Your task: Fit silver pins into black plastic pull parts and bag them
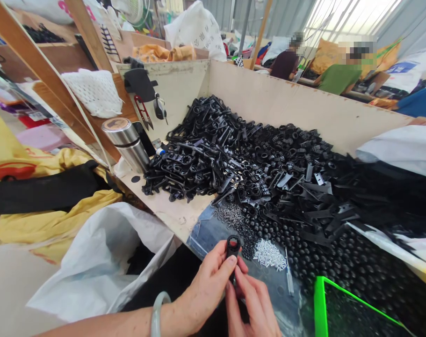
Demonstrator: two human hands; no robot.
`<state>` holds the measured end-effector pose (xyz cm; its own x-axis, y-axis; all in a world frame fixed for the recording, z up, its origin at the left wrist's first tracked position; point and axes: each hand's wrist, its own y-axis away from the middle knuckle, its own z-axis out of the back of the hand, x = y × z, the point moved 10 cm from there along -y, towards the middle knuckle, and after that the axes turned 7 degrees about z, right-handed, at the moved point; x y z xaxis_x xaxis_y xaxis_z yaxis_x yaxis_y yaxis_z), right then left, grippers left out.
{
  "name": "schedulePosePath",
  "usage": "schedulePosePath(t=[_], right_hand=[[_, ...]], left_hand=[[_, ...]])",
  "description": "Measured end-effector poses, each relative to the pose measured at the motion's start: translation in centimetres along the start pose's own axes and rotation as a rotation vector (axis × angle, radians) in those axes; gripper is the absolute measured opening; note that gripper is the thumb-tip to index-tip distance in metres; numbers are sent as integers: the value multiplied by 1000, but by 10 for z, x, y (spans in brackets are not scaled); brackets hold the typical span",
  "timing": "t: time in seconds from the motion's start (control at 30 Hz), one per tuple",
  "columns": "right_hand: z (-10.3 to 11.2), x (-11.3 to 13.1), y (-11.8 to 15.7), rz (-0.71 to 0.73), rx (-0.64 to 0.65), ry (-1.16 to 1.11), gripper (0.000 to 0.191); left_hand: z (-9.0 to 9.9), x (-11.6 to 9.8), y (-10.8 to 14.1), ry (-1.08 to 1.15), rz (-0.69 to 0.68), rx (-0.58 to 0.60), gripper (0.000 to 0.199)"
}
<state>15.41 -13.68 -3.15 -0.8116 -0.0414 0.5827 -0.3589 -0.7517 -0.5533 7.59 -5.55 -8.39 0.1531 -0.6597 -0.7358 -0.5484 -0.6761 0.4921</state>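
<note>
At far left, a white sack (104, 267) is gaping below the counter (179, 215), its rim reaching near the slanting front edge. A flask (128, 150) is standing upright at the counter's left end, and red snips (142, 111) are hanging on the board behind it. A heap of black handles (184, 164) is sloping toward the front, with a strip of pale wood showing between it and the edge. Next, the dark mat (204, 229) is starting, its surface showing left of the hands, so the left side is offering some room. The left hand (207, 283) is clamping a black part (233, 248) between thumb and fingers, ring end up, near the counter's front edge. Just beside it, the right hand (253, 302) is bringing its fingertips together at the part's lower end; whether they are gripping it, I cannot tell. Behind the part, small grey screws (230, 215) are spreading over the mat. Silver pins (270, 255) are lying in a pile close to the right hand, with a thin tool (289, 274) lying just right of them. Farther right, black balls (339, 257) are crowding the space below the black strips (318, 201), and a green-rimmed tray (321, 304) is bounding the near right corner.
</note>
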Motion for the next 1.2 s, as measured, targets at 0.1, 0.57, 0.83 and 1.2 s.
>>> schedulePosePath(t=[0.1,0.57,0.83,1.2], right_hand=[[4,-7,-2,-41,6,-64,20],[-39,-39,3,-805,374,-924,34],[-47,-47,15,-727,465,-918,36],[-47,-40,18,-711,554,-820,34]], left_hand=[[3,-7,-2,-86,-33,-5,25],[-16,-21,31,-584,94,467,82],[-14,-37,32,-641,-36,375,72],[-23,-30,38,-962,-175,624,80]])
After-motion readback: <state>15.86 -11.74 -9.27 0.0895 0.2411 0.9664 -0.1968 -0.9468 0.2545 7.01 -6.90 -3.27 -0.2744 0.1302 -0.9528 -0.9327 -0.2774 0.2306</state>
